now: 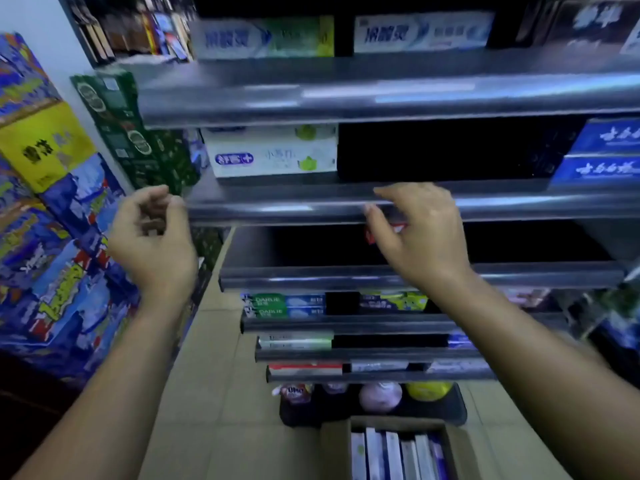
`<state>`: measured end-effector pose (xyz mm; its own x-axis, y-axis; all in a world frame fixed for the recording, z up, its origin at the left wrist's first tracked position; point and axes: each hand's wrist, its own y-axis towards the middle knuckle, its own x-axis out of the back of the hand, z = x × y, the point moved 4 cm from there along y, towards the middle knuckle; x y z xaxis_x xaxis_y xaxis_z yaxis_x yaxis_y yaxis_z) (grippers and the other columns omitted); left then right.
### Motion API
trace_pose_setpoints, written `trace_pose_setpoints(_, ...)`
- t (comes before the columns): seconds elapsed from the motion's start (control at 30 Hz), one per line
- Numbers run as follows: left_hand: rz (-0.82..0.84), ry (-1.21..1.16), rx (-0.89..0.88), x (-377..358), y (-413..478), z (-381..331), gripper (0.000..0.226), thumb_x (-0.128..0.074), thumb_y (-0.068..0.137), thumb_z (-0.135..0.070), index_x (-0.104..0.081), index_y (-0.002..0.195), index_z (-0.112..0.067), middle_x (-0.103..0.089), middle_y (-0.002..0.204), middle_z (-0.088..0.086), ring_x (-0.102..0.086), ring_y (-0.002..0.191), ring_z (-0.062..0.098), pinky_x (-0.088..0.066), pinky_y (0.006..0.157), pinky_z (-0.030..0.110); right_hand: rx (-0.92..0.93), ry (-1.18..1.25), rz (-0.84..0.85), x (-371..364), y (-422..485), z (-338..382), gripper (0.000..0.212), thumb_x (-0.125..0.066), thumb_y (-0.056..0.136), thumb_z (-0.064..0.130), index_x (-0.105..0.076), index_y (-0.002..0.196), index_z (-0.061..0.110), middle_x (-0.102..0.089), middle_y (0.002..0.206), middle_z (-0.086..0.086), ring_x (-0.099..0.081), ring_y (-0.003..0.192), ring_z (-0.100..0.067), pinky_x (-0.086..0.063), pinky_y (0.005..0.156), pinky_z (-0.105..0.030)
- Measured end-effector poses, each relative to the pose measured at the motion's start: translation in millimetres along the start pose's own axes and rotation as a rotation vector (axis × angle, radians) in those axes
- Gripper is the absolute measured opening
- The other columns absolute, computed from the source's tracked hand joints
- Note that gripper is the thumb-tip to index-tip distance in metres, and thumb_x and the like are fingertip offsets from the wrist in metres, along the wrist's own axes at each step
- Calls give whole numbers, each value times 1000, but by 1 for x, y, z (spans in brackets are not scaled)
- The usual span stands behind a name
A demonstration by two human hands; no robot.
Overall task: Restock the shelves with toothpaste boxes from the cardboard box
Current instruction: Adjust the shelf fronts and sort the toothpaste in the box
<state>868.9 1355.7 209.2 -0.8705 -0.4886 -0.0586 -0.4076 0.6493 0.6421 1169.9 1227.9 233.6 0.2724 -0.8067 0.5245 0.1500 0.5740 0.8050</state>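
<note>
Two hands are up in front of the shelves (311,209). The left hand (152,233) has its fingers curled in toward the thumb, and the blur hides whether they pinch anything. The right hand (419,230) hangs with fingers loosely spread, holding nothing, their tips over the shelf's front rail. Just beyond the left fingers, a white toothpaste pack (273,154) sits on that shelf. Well below both hands, the cardboard box (332,445) stands open on the floor (214,375), with toothpaste boxes (391,455) upright inside.
</note>
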Motion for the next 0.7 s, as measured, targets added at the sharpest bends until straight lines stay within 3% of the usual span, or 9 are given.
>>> trace_pose_setpoints(0.07,46,1,-64,6,-55,9,19,-65,96,-13,-64,100,-31,-64,89,-14,-60,79,-3,-48,72,20,-45,94,-11,8,-50,-25,18,-67,95,21,-77,96,6,-76,91,-6,-68,85,-25,-51,79,-36)
trace_pose_setpoints(0.13,201,18,-12,1,-117,26,21,-63,97,-9,-63,100,-30,-64,87,-9,-61,80,4,-50,74,25,-155,168,59,5,-105,-55,15,-67,95,17,-77,92,5,-75,88,-6,-68,82,-21,-51,75,-30)
trace_pose_setpoints(0.23,461,93,286,-19,-225,65,49,-65,88,6,-67,92,-43,-67,76,-18,-60,70,-2,-50,67,19,-446,201,241,-11,-195,-111,12,-68,92,16,-78,92,9,-76,86,-1,-69,79,-16,-51,73,-26)
trace_pose_setpoints(0.33,787,276,568,-36,-348,116,42,-72,82,11,-71,95,-29,-67,69,-24,-60,62,-4,-44,62,7,-865,192,487,-36,-307,-175,13,-70,89,15,-78,99,17,-76,84,4,-71,78,-15,-57,76,-35)
trace_pose_setpoints(0.4,955,410,740,-38,-431,154,26,-77,81,4,-72,96,-17,-68,69,-16,-66,68,0,-51,70,15,-1061,188,652,-53,-384,-210,12,-71,87,15,-77,95,21,-78,84,2,-71,76,-11,-56,74,-28)
trace_pose_setpoints(0.5,1199,660,878,-39,-543,214,11,-71,76,-32,-63,80,-26,-68,81,-8,-69,86,24,-55,81,36,-1305,194,785,-78,-495,-249,11,-73,85,7,-76,94,12,-77,86,-12,-66,68,-5,-42,62,-4)
trace_pose_setpoints(0.57,1383,891,899,-39,-612,256,23,-61,74,-40,-61,81,-19,-66,90,0,-66,91,30,-51,74,35,-1451,202,868,-95,-569,-268,19,-74,84,8,-76,103,10,-77,92,-11,-70,85,-22,-50,77,-16)
trace_pose_setpoints(0.63,1419,1017,986,-37,-671,297,30,-64,77,-40,-66,91,-14,-68,97,5,-67,90,32,-46,68,32,-1570,234,918,-111,-635,-281,18,-73,84,8,-76,102,10,-76,95,-13,-70,91,-29,-55,87,-38)
trace_pose_setpoints(0.7,1401,1083,1057,-35,-724,334,35,-70,80,-41,-68,99,-11,-71,100,8,-68,87,30,-41,65,29,-1626,221,953,-126,-691,-292,18,-73,85,11,-76,102,12,-75,98,-12,-68,90,-29,-55,83,-37)
